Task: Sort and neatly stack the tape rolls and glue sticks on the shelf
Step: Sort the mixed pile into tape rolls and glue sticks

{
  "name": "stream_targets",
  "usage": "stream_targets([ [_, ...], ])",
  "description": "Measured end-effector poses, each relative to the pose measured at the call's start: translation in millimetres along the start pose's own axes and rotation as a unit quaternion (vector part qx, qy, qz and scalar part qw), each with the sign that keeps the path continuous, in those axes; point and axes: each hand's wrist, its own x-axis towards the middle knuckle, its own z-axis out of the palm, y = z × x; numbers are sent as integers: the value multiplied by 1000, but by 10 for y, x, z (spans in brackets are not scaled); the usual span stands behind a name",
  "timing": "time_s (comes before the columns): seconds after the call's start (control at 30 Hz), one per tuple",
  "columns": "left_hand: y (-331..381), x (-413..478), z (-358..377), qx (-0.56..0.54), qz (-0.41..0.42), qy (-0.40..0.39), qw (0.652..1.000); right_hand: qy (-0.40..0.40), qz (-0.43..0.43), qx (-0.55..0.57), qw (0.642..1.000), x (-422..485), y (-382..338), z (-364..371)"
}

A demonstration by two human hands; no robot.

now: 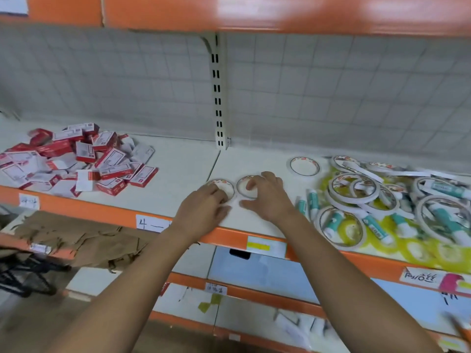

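We read one marking with certainty: a handwritten "4" followed by a dash, on a white label (150, 222) fixed to the orange shelf edge (102, 212). Handwriting on the left label (28, 201), lower label (215, 288) and right label (420, 277) is illegible. Print on the boxes (84, 159) and tape rolls (304, 158) is blurred.

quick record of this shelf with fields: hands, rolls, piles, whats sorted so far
left hand: fingers curled on the left tape roll, near the front of the shelf
right hand: fingers curled on the right tape roll, beside it
lone roll: flat, further back, apart
mixed pile: more rolls jumbled with glue sticks, right side
boxes: red-white heap, left side
progress: nothing stacked yet
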Motion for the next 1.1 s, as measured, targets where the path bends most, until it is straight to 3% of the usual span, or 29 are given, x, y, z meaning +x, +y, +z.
stream_targets([
  [0.17, -51, 41, 14, -27, -29, 28, 999, 1, 17, 11, 1000, -37, 38, 45],
  [0.33, 21, 118, -20, -57, -78, -40, 994, 41, 6, -22, 999, -119, 30, 107],
  [0.43, 33, 198, -11, -72, -82, -35, 993, 45, 2, -34, 998, -247, 41, 84],
  [0.67, -67, 397, -49, -130, -81, -103, 983, -16, -32, -17, 999, -392, 86, -28],
  [0.87, 516, 532, -293, -105, 6, 16, 994, 137, -102, -27, 985, -615, 200, -424],
  [1.1, 1344, 757, -147, -92, 89, 11, 992, 227, -63, -87, 968, -773, 662, -949],
])
